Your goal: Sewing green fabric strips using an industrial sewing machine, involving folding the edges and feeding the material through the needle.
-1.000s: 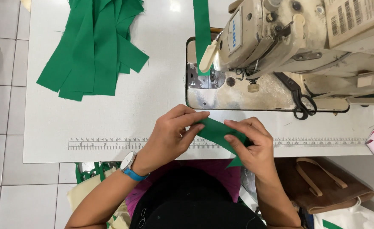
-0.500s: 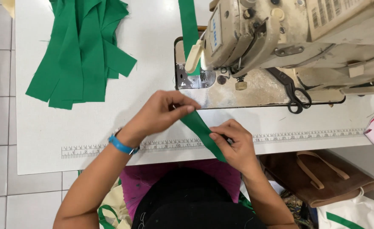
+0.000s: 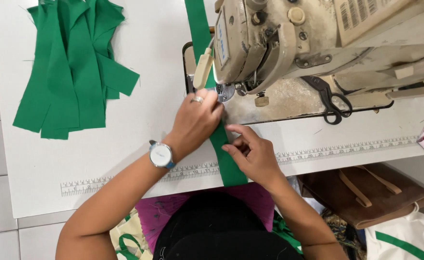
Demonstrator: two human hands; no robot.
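My left hand [image 3: 195, 123] presses the green fabric strip [image 3: 226, 159] flat on the table [image 3: 140, 120], just short of the sewing machine's presser foot [image 3: 225, 91]. My right hand [image 3: 253, 154] pinches the strip's edge lightly. Beyond my grip, sewn strip trails behind the needle; the hanging end nearer me remains unsewn. More green pieces [image 3: 70, 67] lie well to the left.

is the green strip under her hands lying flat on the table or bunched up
Flat. The green strip runs straight from the table edge to the sewing machine, pressed down by the left hand and right hand.
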